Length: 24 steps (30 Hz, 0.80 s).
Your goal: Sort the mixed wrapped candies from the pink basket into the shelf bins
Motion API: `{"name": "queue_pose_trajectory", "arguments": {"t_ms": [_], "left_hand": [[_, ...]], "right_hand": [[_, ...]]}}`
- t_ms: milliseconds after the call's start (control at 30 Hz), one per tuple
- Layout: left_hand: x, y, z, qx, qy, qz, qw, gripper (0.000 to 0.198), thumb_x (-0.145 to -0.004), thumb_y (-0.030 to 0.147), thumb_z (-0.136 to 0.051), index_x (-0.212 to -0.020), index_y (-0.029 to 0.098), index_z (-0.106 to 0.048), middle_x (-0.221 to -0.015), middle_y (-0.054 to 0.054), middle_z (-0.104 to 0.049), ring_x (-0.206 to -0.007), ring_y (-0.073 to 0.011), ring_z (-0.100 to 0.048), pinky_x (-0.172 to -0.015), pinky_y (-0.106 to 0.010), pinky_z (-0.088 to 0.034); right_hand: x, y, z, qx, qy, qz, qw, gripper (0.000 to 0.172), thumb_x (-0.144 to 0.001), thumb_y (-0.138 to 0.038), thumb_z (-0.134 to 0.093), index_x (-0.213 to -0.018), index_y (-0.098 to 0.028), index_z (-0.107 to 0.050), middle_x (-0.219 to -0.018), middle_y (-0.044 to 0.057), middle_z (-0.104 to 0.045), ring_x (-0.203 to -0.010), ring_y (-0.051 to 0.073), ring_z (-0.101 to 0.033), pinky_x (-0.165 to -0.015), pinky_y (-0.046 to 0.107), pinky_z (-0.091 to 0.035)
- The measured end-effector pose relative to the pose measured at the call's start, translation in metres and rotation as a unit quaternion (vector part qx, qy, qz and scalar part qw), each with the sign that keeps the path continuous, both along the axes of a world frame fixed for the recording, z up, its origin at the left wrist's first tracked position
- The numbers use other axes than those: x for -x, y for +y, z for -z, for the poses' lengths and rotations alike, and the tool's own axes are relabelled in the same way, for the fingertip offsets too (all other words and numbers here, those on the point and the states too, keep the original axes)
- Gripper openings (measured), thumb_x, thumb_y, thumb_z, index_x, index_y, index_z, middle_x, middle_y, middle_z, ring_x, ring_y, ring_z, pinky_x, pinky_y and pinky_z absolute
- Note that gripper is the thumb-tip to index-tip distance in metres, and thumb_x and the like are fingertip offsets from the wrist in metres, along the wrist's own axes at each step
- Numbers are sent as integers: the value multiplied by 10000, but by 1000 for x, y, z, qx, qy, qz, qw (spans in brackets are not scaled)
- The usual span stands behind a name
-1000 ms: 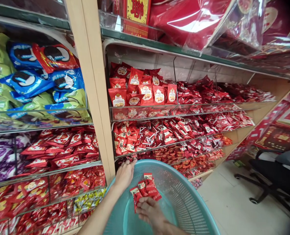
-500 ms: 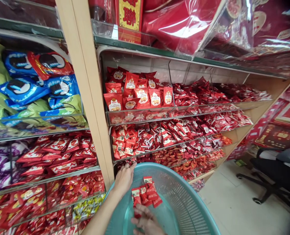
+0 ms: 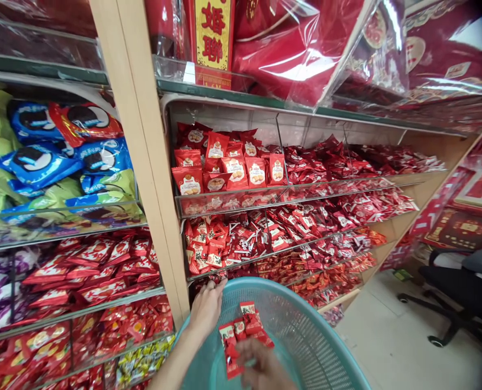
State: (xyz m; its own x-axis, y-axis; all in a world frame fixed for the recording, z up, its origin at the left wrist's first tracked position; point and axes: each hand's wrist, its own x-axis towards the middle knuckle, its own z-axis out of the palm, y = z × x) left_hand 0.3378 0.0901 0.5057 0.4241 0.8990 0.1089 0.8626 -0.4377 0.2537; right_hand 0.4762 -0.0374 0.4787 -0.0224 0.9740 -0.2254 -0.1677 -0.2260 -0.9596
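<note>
My left hand (image 3: 207, 309) reaches over the rim of a teal plastic mesh basket (image 3: 317, 346), its fingertips at the front edge of a glass shelf of red snack packets (image 3: 224, 249). Whether those fingers hold a packet is hidden. My right hand (image 3: 263, 365) is low over the basket and holds a small bunch of red snack packets (image 3: 244, 325), with one packet hanging down past my fingers. The basket's floor is mostly hidden by my hands and the packets.
A light wood upright (image 3: 143, 135) divides the glass-fronted shelves. Blue and green biscuit packs (image 3: 57, 157) fill the left shelves, with red cellophane-wrapped goods (image 3: 297, 54) above. A black office chair (image 3: 460, 287) stands on the tiled floor (image 3: 387, 336) at right.
The shelves sit lower in the view as my head tilts up. My right hand has moved up closer to the red packets and now grips them. My left hand stays at the shelf edge.
</note>
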Motion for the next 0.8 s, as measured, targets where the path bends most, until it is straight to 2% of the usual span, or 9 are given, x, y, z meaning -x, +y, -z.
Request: {"name": "queue_pose_trajectory", "arguments": {"t_ms": [33, 67, 133, 200, 267, 367, 533, 667, 800], "left_hand": [[0, 0, 1, 0, 0, 1, 1000, 452, -911, 213, -307, -1341, 276, -431, -1129, -80, -570, -1027, -189, -546, -877, -276, -417], [0, 1, 1, 0, 1, 2, 1000, 454, -912, 208, -301, -1344, 269, -428, -1143, -84, -567, -1036, -190, -544, -883, -278, -415], [0, 1, 2, -4, 9, -1, 1000, 460, -911, 198, -295, -1350, 256, -420, -1166, -94, -559, -1042, -195, -543, -885, -286, -417], [0, 1, 1, -7, 17, -3, 1000, 462, -908, 191, -299, -1352, 246, -419, -1170, -101, -558, -1033, -196, -547, -883, -288, -420], [0, 1, 1, -5, 20, -1, 1000, 462, -906, 187, -305, -1349, 240, -424, -1166, -103, -560, -1031, -189, -548, -885, -279, -418], [1, 1, 1, 4, 18, -1, 1000, 463, -906, 191, -304, -1350, 249, -421, -1163, -98, -563, -1026, -184, -550, -877, -269, -418], [1, 1, 1, 12, 24, -11, 1000, 463, -912, 200, -300, -1361, 247, -403, -1183, -99, -557, -1046, -192, -540, -891, -278, -407], [0, 1, -1, 10, 22, -9, 1000, 458, -913, 203, -313, -1359, 260, -403, -1162, -93, -563, -1036, -188, -543, -884, -275, -410], [-1, 0, -4, 1, 26, -8, 1000, 454, -915, 207, -320, -1357, 270, -404, -1142, -92, -565, -1007, -192, -553, -868, -281, -419]], "right_hand": [[-4, 8, -24, -92, -71, -3, 993, 116, -627, -257, -654, -721, -202, -614, -702, 0, -586, -616, 148, -525, -606, 293, -430], [-8, 18, -48, -174, -148, 2, 974, 98, -711, -262, -583, -783, -202, -615, -712, 3, -584, -654, 149, -522, -629, 288, -426], [-15, 44, -95, -305, -286, 5, 909, 194, -788, -215, -497, -942, -207, -614, -838, 20, -613, -744, 146, -527, -705, 286, -422], [-21, 74, -131, -365, -377, 47, 850, 218, -813, -178, -462, -982, -208, -596, -871, 25, -620, -768, 143, -520, -751, 290, -412], [-21, 102, -152, -382, -433, 46, 815, 221, -816, -151, -466, -997, -207, -579, -915, 30, -629, -837, 150, -519, -778, 284, -403], [-12, 134, -162, -358, -507, 18, 784, 174, -813, -165, -499, -963, -208, -578, -893, 35, -628, -869, 165, -511, -770, 277, -394], [2, 158, -161, -286, -587, -3, 757, 112, -796, -246, -556, -895, -197, -575, -804, 53, -617, -892, 206, -516, -745, 293, -378], [1, 168, -156, -287, -553, -4, 782, 60, -781, -245, -584, -821, -207, -560, -822, 30, -636, -830, 175, -540, -726, 271, -379], [-5, 175, -151, -312, -484, -6, 818, 72, -744, -190, -612, -780, -199, -550, -738, -10, -629, -681, 125, -552, -646, 231, -387]]}}
